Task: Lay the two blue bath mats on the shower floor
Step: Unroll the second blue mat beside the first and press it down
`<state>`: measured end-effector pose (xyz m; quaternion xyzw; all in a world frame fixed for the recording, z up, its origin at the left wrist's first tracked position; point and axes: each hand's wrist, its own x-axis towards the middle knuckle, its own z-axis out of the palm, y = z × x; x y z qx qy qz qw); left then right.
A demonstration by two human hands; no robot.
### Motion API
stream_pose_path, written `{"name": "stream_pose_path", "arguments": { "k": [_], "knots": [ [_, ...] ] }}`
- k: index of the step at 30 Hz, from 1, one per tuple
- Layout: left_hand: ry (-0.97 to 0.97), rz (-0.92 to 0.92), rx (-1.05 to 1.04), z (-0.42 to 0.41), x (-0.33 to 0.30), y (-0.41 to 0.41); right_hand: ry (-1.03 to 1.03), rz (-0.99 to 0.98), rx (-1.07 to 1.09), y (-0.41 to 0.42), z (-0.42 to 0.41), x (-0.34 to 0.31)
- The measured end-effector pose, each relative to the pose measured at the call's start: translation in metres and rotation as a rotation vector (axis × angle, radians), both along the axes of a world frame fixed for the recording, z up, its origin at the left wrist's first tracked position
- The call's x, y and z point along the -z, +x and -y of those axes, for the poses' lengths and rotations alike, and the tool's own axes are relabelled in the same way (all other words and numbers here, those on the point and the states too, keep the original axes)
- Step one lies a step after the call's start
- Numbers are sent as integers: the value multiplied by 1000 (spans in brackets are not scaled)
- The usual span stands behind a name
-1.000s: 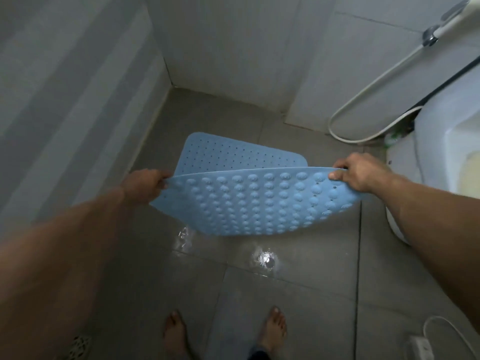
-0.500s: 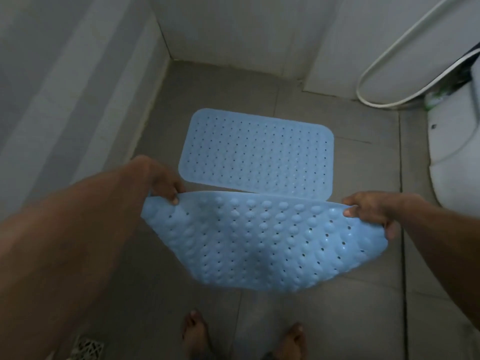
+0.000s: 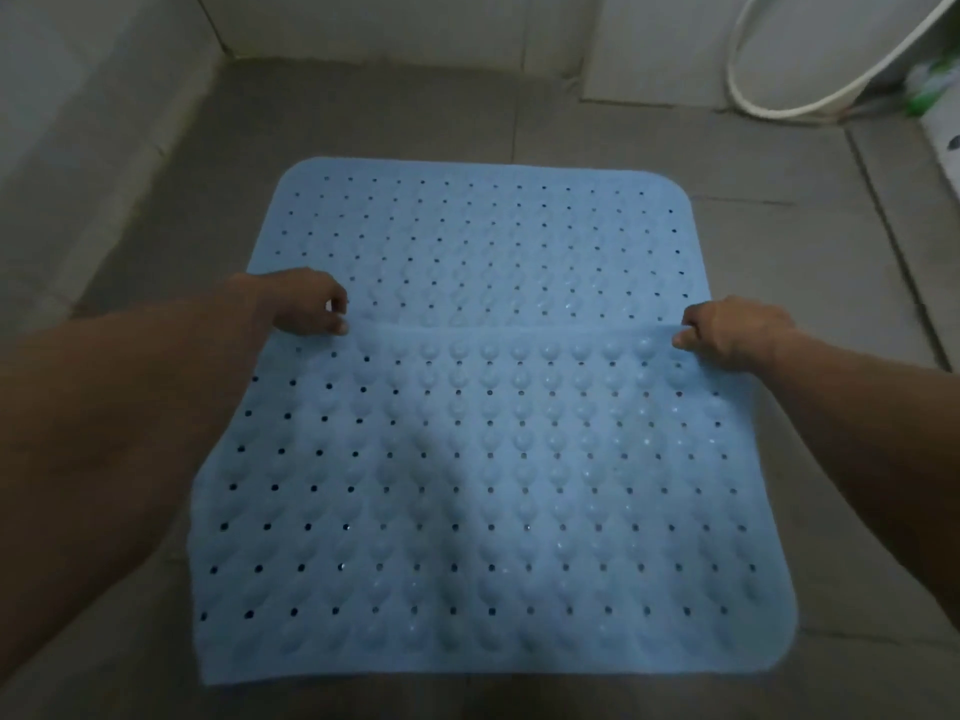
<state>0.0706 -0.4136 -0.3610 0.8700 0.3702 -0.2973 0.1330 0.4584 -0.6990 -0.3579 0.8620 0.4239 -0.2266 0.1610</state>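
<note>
Two blue perforated bath mats lie on the grey tiled shower floor (image 3: 769,252). The far mat (image 3: 483,241) lies flat. The near mat (image 3: 483,501) is spread out just in front of it, its far edge meeting or slightly overlapping the far mat's near edge. My left hand (image 3: 306,304) pinches the near mat's far left corner. At the far right corner, my right hand (image 3: 732,332) grips the same mat. Both forearms reach in from the lower sides and hide part of the near mat's side edges.
Tiled walls (image 3: 104,106) close the shower at the left and back. A white shower hose (image 3: 769,101) loops against the back wall at the upper right. A white fixture (image 3: 943,127) with a green item beside it stands at the right edge.
The near mat has gone from hanging curved in the air to lying spread on the floor against the far mat. Both hands moved down and forward with it, and the camera came lower.
</note>
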Motion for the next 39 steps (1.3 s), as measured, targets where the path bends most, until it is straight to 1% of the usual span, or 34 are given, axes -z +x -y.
{"name": "stream_pose_path", "arguments": {
  "k": [3,8,11,14,19,21,23,25,27,28,29,30,32,33,36,39],
  "knots": [
    [-40,90,-69,-12,34,-17,47,-38,106,18,0,36],
    [-40,392,-243,-17,59,-43,220,-104,365,30,17,59],
    [13,512,-328,-10,65,-54,174,-65,373,23,22,59],
    [83,569,-300,-3,73,-56,110,-23,404,13,30,57],
    [104,563,-305,7,76,-56,-16,-85,513,7,52,58],
    [101,554,-299,11,75,-57,-9,-93,539,4,61,62],
    [114,568,-305,18,76,-60,13,-60,545,-2,67,62],
    [131,631,-337,29,78,-66,104,33,518,-14,73,60],
    [182,700,-336,40,85,-74,337,124,424,-35,78,62],
    [224,718,-304,45,90,-79,462,144,329,-50,81,66],
    [267,729,-256,51,96,-85,540,131,242,-68,83,75],
    [302,731,-211,58,104,-91,549,89,184,-87,83,85],
    [348,707,-146,73,120,-101,429,15,178,-117,80,111],
    [360,687,-118,80,128,-106,381,25,197,-127,77,122],
    [340,596,-129,85,141,-114,341,96,198,-132,77,137],
    [313,548,-137,84,143,-115,335,104,196,-130,80,136]
  ]
}}
